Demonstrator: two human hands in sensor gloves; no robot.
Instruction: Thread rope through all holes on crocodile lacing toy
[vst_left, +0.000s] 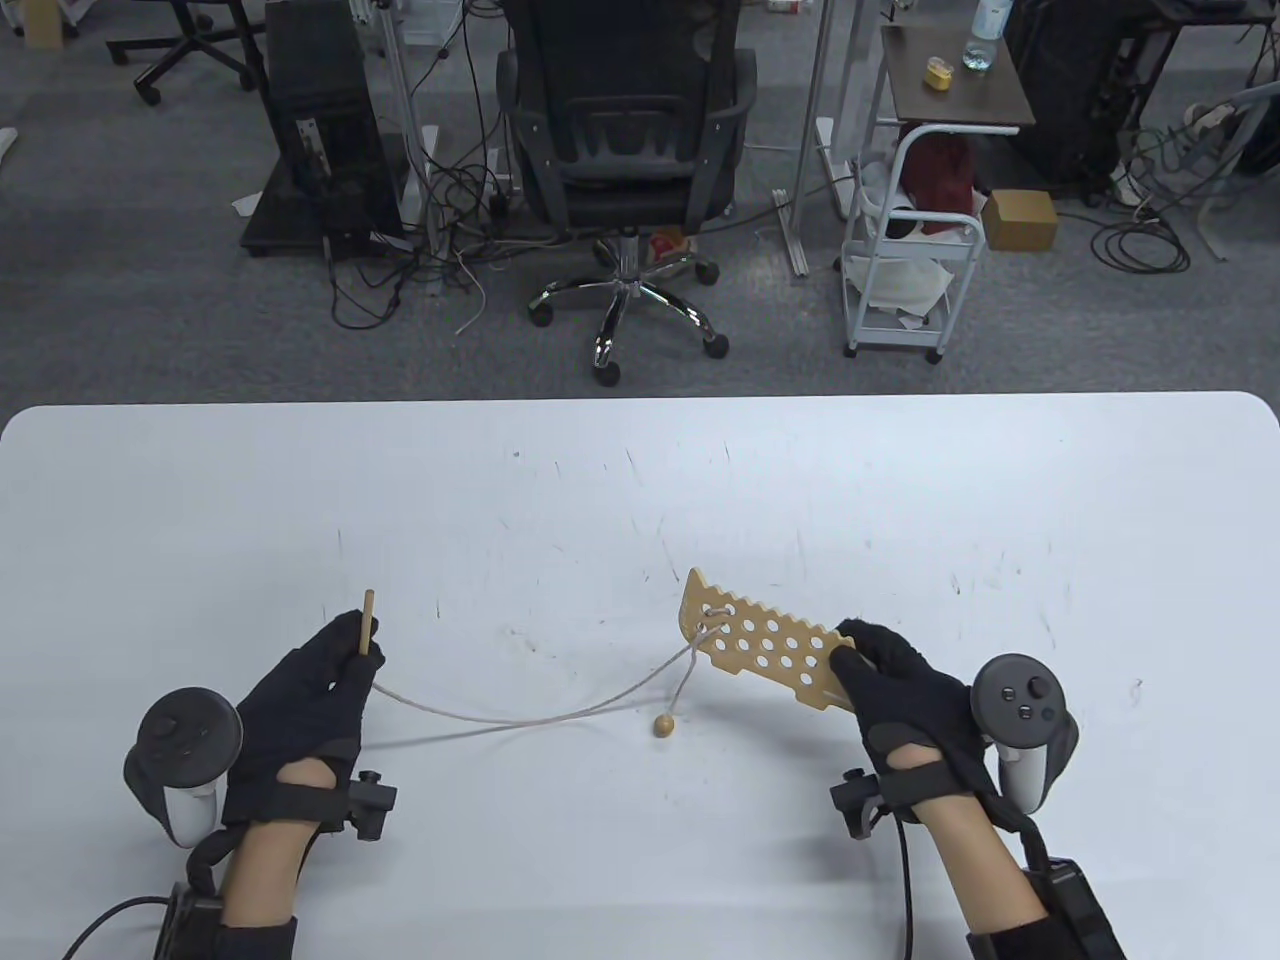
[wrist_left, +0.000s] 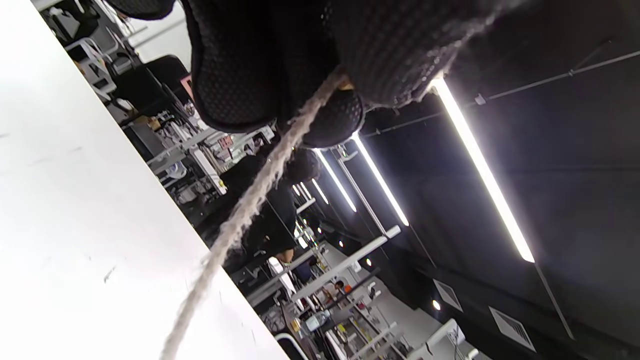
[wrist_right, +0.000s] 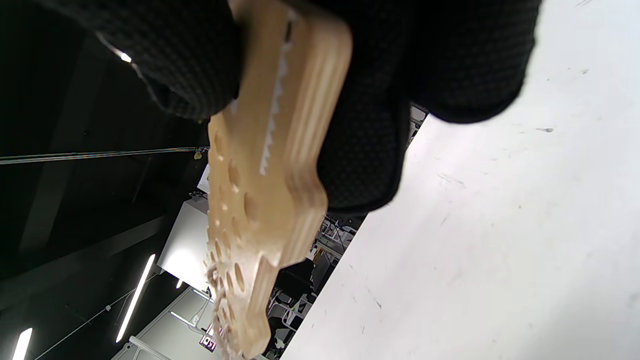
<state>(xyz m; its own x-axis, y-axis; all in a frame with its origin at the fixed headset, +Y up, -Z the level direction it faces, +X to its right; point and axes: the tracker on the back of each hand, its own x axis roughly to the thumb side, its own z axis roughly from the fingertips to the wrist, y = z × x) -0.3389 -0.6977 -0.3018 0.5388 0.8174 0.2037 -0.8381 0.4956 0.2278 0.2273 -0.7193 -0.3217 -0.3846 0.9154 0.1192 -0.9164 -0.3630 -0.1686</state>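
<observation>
The wooden crocodile lacing toy (vst_left: 765, 645) with several round holes is held off the table by my right hand (vst_left: 885, 665), which grips its right end; the right wrist view shows the toy (wrist_right: 260, 190) edge-on under the gloved fingers (wrist_right: 360, 140). A pale rope (vst_left: 520, 715) runs from a hole near the toy's left end across the table to my left hand (vst_left: 335, 675). That hand pinches the wooden needle stick (vst_left: 367, 620), which points up. A wooden bead (vst_left: 663, 725) on the rope's short end lies on the table. The left wrist view shows the rope (wrist_left: 250, 200) leaving my fingers (wrist_left: 240, 75).
The white table (vst_left: 640, 480) spreads wide around both hands. Beyond its far edge stand an office chair (vst_left: 625, 150), a white cart (vst_left: 915, 250), and a computer tower (vst_left: 320, 120) with cables on the floor.
</observation>
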